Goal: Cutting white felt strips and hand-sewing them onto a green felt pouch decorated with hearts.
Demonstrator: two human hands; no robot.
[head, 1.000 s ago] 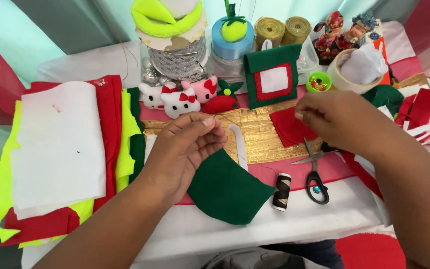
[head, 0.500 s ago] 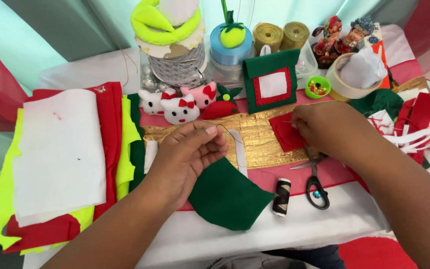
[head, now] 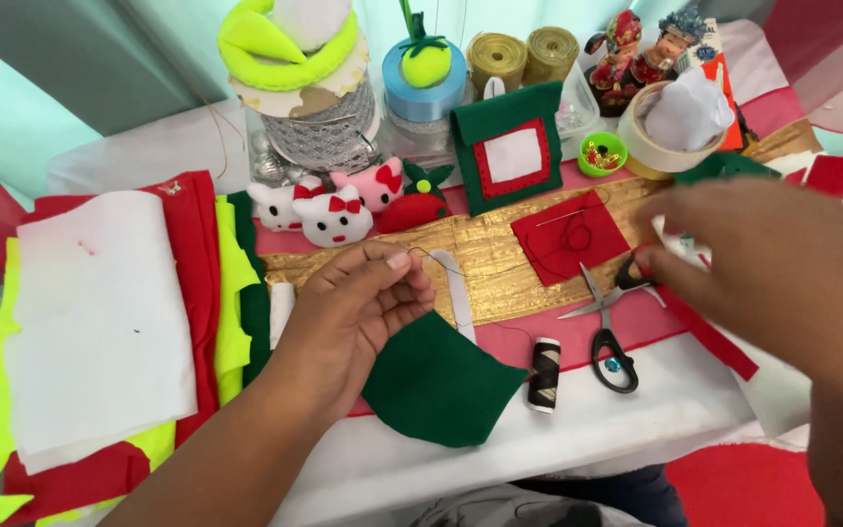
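My left hand (head: 353,317) rests on the top edge of a dark green felt piece (head: 441,385), its fingertips pinched on a thin thread (head: 441,259). The thread runs towards a black thread spool (head: 542,374). My right hand (head: 763,263) is blurred, and its fingertips are at the upper black handle of the scissors (head: 602,327). A red felt square (head: 568,236) with a needle and looped thread on it lies free on the gold strip (head: 485,259), just left of that hand.
A stack of white, red, neon yellow and green felt sheets (head: 100,322) lies at the left. Small plush cat heads (head: 329,210), a green-and-red felt pouch (head: 509,156), ribbon rolls (head: 524,54), a tape roll (head: 670,146), jars and figurines crowd the back.
My right hand has let go of the red felt square, which now lies on the gold strip, and has moved right and nearer to the scissors. My left hand has stayed put.
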